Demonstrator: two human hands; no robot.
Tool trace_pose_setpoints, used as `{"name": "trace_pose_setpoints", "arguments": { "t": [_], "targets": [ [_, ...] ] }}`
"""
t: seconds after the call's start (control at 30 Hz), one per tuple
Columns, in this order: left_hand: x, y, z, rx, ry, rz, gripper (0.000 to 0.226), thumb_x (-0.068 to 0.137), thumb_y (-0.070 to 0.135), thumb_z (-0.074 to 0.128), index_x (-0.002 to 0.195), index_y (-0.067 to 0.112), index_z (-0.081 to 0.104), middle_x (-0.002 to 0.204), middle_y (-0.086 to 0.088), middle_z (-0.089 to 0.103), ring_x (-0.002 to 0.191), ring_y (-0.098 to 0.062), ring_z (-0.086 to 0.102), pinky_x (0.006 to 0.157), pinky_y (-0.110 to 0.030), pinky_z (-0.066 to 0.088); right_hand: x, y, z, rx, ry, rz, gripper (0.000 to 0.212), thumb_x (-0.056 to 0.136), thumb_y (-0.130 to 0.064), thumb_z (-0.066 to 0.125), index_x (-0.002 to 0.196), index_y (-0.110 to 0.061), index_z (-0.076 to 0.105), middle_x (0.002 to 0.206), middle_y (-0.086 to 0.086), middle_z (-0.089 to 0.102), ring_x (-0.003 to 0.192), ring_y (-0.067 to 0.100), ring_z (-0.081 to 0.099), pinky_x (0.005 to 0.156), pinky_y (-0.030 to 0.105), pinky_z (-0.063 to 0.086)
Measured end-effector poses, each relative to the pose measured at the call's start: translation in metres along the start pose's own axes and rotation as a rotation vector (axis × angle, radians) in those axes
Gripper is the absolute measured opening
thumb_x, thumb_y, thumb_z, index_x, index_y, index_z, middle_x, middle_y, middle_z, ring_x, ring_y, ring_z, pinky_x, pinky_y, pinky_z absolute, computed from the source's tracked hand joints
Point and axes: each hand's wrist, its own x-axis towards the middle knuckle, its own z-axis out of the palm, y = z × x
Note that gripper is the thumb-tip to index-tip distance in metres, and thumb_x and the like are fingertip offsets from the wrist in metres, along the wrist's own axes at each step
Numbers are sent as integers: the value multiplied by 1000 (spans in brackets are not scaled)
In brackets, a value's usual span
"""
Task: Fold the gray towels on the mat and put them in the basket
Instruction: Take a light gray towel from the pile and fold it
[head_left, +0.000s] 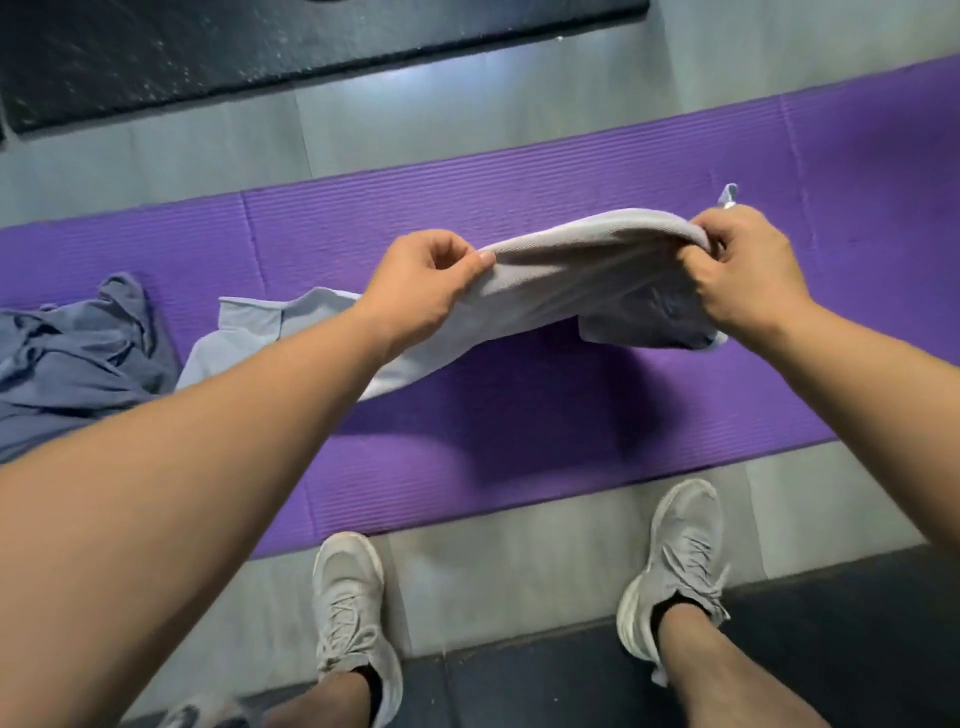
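Observation:
A light gray towel (582, 270) hangs above the purple mat (519, 426), stretched between both hands. My left hand (421, 291) pinches its left part, and the towel's tail trails down onto the mat behind my forearm. My right hand (748, 270) grips the bunched right end, with a small loop tag sticking up behind it. A second, darker gray towel (78, 353) lies crumpled on the mat at the far left. No basket is in view.
The mat lies on pale gray floor tiles (519, 571). A black mat (208, 52) lies at the top, and dark flooring (831, 623) at the bottom right. My feet in gray sneakers (353, 613) stand just in front of the purple mat.

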Motion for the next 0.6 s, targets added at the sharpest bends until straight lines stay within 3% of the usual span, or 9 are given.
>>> {"name": "trace_pose_setpoints", "arguments": {
  "t": [0.13, 0.23, 0.3, 0.4, 0.53, 0.6],
  "targets": [
    [28, 19, 41, -5, 188, 78, 28, 95, 34, 71, 82, 9, 71, 70, 3, 63, 63, -6, 52, 62, -21, 43, 27, 44, -12, 28, 78, -77, 12, 89, -13, 56, 79, -7, 61, 82, 12, 56, 79, 27, 49, 68, 31, 30],
    [39, 18, 74, 16, 200, 134, 25, 94, 33, 70, 76, 16, 70, 68, 5, 61, 63, -6, 50, 63, -25, 43, 27, 80, -15, 61, 96, -125, 8, 84, -8, 57, 77, -7, 60, 81, 7, 53, 80, 22, 45, 71, 29, 28],
    [44, 0, 99, 79, 145, 107, 27, 95, 34, 69, 73, 19, 68, 64, 9, 58, 60, -5, 47, 62, -27, 41, 20, 111, -4, 59, 49, -158, 8, 81, -13, 57, 76, -10, 62, 79, 4, 52, 80, 22, 46, 73, 32, 32],
    [48, -46, 137, 221, 12, -2, 34, 95, 33, 69, 64, 21, 62, 54, 16, 51, 52, -1, 41, 60, -29, 38, 5, 162, 27, 31, -128, -167, 22, 81, -37, 54, 71, -18, 58, 78, -2, 54, 81, 24, 49, 78, 42, 43],
    [56, -88, 173, 488, -200, -103, 29, 92, 37, 68, 68, 22, 69, 60, 12, 64, 60, -6, 56, 66, -32, 48, -11, 205, 74, 62, -296, -60, 29, 84, -49, 74, 89, -20, 72, 93, -3, 65, 91, 15, 57, 87, 30, 46],
    [62, -95, 183, 626, -347, -119, 31, 93, 41, 65, 72, 19, 71, 65, 5, 67, 65, -12, 59, 70, -33, 51, -22, 217, 93, 82, -347, 8, 29, 87, -52, 69, 92, -24, 72, 94, -5, 66, 90, 13, 61, 84, 26, 46]
  ]
}}
